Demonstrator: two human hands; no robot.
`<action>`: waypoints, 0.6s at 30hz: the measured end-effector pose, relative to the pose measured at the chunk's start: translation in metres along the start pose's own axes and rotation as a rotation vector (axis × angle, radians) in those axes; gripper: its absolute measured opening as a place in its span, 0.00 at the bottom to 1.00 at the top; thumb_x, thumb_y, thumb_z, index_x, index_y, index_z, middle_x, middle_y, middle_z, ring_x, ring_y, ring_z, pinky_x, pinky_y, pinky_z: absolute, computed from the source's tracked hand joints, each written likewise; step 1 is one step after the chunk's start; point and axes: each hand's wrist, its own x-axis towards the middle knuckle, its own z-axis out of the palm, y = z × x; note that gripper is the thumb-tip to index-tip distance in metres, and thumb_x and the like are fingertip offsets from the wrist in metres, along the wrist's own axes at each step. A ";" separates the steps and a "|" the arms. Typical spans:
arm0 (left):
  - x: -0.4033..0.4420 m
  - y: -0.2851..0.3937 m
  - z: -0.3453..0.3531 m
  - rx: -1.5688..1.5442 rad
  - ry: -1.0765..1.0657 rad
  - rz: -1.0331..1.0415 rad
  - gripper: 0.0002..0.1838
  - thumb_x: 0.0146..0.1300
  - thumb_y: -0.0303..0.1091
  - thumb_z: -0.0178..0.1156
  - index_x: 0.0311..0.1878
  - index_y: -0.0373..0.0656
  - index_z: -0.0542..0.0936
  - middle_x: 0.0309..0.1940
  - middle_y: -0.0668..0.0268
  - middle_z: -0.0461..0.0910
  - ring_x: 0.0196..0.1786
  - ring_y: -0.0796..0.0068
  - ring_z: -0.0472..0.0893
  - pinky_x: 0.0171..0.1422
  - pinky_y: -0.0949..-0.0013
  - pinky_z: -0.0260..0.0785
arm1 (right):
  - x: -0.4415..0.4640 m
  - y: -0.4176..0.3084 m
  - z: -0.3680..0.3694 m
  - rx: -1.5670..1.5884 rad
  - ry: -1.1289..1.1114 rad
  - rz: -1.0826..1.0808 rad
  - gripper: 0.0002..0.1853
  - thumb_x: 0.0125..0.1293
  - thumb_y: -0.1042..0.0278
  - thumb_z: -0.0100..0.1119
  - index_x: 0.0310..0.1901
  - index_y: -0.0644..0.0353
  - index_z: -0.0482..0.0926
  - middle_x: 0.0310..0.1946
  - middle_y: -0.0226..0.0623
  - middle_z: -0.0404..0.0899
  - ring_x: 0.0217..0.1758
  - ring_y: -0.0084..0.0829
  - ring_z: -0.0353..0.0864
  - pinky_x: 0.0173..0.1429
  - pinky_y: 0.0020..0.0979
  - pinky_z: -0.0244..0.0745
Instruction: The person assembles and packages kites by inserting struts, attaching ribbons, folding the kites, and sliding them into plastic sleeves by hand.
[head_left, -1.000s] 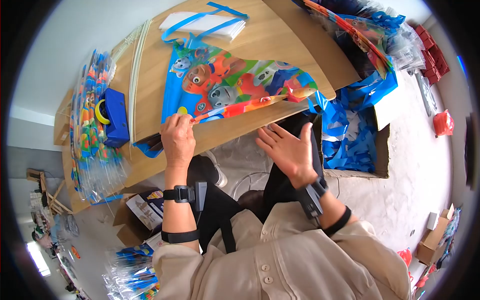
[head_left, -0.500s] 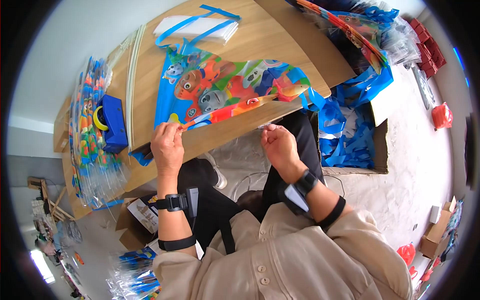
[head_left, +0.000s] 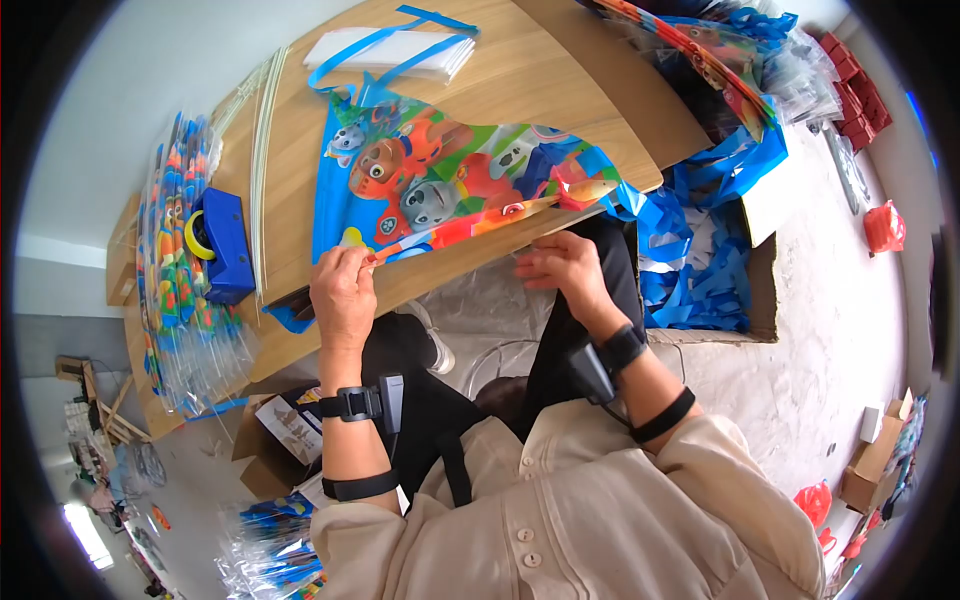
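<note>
Printed sheet: a colourful printed sheet (head_left: 440,175) is spread on the wooden surface (head_left: 570,75), in the middle of the scene; its near edge is seen as a narrow orange-red band, and whether this band is rolled or only folded cannot be told.
Left hand: the near left corner of the printed sheet is pinched between the thumb and fingers of the left hand (head_left: 342,287), just at the near edge of the surface.
Right hand: nothing is seen in the grip of the right hand (head_left: 572,268); the fingers are loosely bent and spread from the thumb, near the edge of the surface and apart from the sheet.
Blue ribbon: the far left part of the sheet is joined by blue ribbon (head_left: 420,13), by which a white stack (head_left: 430,65) is crossed.
Left side: thin pale rods (head_left: 262,170) and a blue tape dispenser (head_left: 232,270) are placed there.
Right side: blue strips (head_left: 700,290) are gathered in a carton (head_left: 765,290).
Step in hand: as it is judged, the near edge is being worked, with the corner secured by one grip.
Next move: a steady hold on the corner is called for, probably with the free grip brought to the band.
</note>
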 end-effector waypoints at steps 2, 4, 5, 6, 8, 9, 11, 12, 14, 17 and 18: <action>-0.004 -0.001 0.002 -0.019 -0.023 -0.029 0.11 0.49 0.17 0.63 0.36 0.39 0.79 0.33 0.60 0.79 0.41 0.56 0.78 0.44 0.57 0.71 | -0.005 -0.010 -0.009 -0.631 -0.131 -0.577 0.08 0.56 0.74 0.58 0.38 0.62 0.83 0.42 0.42 0.82 0.50 0.44 0.80 0.57 0.46 0.72; -0.004 -0.001 0.005 -0.008 -0.019 -0.017 0.11 0.49 0.18 0.63 0.37 0.39 0.79 0.33 0.60 0.79 0.40 0.56 0.78 0.44 0.57 0.71 | -0.008 -0.011 -0.009 -1.222 -0.422 -1.028 0.09 0.56 0.69 0.64 0.37 0.62 0.83 0.40 0.42 0.83 0.48 0.49 0.81 0.54 0.43 0.75; -0.004 -0.001 0.005 0.005 -0.013 -0.005 0.11 0.49 0.18 0.63 0.37 0.39 0.79 0.33 0.60 0.78 0.40 0.56 0.78 0.44 0.57 0.71 | -0.011 -0.005 -0.007 -1.221 -0.419 -1.028 0.09 0.56 0.69 0.64 0.37 0.62 0.83 0.40 0.42 0.83 0.48 0.49 0.81 0.54 0.43 0.75; -0.004 -0.001 0.005 0.006 -0.014 -0.004 0.11 0.49 0.18 0.63 0.37 0.39 0.79 0.33 0.60 0.78 0.40 0.56 0.78 0.44 0.57 0.71 | -0.014 0.004 -0.006 -1.177 -0.656 -0.725 0.10 0.55 0.68 0.65 0.38 0.62 0.83 0.39 0.42 0.83 0.46 0.48 0.81 0.52 0.43 0.75; -0.003 0.001 0.003 -0.002 -0.033 -0.002 0.11 0.50 0.18 0.63 0.38 0.39 0.80 0.32 0.60 0.78 0.40 0.56 0.78 0.44 0.57 0.71 | -0.017 0.005 -0.001 -1.240 -0.769 -0.430 0.14 0.57 0.63 0.67 0.42 0.62 0.83 0.35 0.42 0.84 0.41 0.44 0.84 0.49 0.40 0.77; -0.004 0.001 0.003 -0.001 -0.033 -0.004 0.11 0.50 0.18 0.63 0.38 0.39 0.80 0.32 0.60 0.78 0.40 0.56 0.78 0.44 0.57 0.71 | -0.015 0.004 0.002 -1.241 -0.772 -0.430 0.14 0.57 0.63 0.67 0.42 0.62 0.83 0.35 0.42 0.84 0.41 0.44 0.84 0.49 0.40 0.77; -0.005 0.000 0.001 0.022 -0.022 0.038 0.10 0.51 0.19 0.63 0.39 0.39 0.80 0.34 0.60 0.78 0.41 0.56 0.77 0.44 0.57 0.71 | -0.007 0.001 0.007 -0.375 -0.424 0.028 0.15 0.64 0.59 0.63 0.46 0.61 0.82 0.36 0.42 0.85 0.40 0.42 0.85 0.52 0.41 0.78; -0.006 0.001 -0.001 0.022 -0.019 0.044 0.10 0.51 0.19 0.63 0.39 0.39 0.80 0.34 0.60 0.78 0.41 0.56 0.77 0.44 0.57 0.71 | -0.004 0.004 0.011 -0.149 -0.307 -0.017 0.14 0.69 0.58 0.58 0.49 0.60 0.79 0.38 0.38 0.85 0.39 0.37 0.85 0.50 0.42 0.80; -0.005 0.007 -0.008 0.021 0.021 0.135 0.10 0.52 0.19 0.62 0.39 0.39 0.80 0.35 0.59 0.77 0.41 0.56 0.77 0.44 0.57 0.71 | -0.001 -0.012 0.023 0.216 -0.288 0.050 0.14 0.69 0.59 0.59 0.50 0.59 0.78 0.40 0.38 0.84 0.41 0.36 0.84 0.50 0.44 0.80; -0.007 0.013 -0.012 0.047 -0.124 0.158 0.10 0.52 0.19 0.60 0.39 0.39 0.80 0.36 0.59 0.77 0.42 0.56 0.77 0.45 0.57 0.71 | 0.028 -0.017 0.015 0.709 -0.355 0.075 0.16 0.68 0.59 0.61 0.52 0.57 0.76 0.48 0.39 0.80 0.51 0.38 0.80 0.53 0.50 0.78; -0.009 0.009 -0.013 0.086 -0.200 0.165 0.12 0.53 0.18 0.59 0.42 0.38 0.80 0.35 0.58 0.77 0.43 0.55 0.77 0.45 0.56 0.71 | 0.040 -0.021 0.013 0.649 -0.163 0.050 0.16 0.68 0.56 0.61 0.50 0.57 0.75 0.49 0.39 0.79 0.51 0.37 0.78 0.53 0.48 0.78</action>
